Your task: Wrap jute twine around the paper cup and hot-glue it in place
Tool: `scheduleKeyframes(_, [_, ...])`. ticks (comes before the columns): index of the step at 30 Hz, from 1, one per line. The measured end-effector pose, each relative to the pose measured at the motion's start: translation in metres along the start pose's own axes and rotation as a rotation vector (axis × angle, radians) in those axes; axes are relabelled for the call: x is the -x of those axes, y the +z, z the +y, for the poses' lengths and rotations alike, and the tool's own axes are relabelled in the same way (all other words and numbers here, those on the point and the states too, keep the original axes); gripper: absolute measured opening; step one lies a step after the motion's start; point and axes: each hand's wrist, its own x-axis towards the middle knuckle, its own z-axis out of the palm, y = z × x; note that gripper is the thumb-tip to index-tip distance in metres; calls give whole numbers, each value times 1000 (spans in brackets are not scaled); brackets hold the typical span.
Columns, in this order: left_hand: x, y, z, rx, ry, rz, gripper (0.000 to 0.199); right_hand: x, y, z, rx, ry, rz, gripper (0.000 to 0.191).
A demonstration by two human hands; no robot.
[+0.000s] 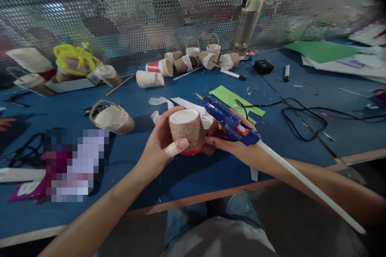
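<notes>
Above the blue desk (164, 182), my left grip (159, 138), the nearer one, closes around the twine-wrapped cup (187, 132), which lies immediately to its right, white end up and long axis nearly upright. My right grip (231, 144), beside the cup's other side, is wrapped about the blue glue gun (221, 115), whose long axis slants across it, nozzle (199, 96) pointing forward-left past the cup, white glue stick (301, 177) trailing back over my forearm.

The hands (161, 138) hold a twine-wrapped cup (187, 131) and a blue glue gun (221, 113).
</notes>
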Motion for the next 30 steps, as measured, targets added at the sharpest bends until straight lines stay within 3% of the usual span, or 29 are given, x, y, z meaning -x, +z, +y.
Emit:
scheduleKeyframes(13, [1,1,4,23,-41,59,65,-1,2,-5,9,30,6,30])
scheduleKeyframes(30, [4,-3,0,-34,-20,-25,70,1,2,4,-14,28,8,38])
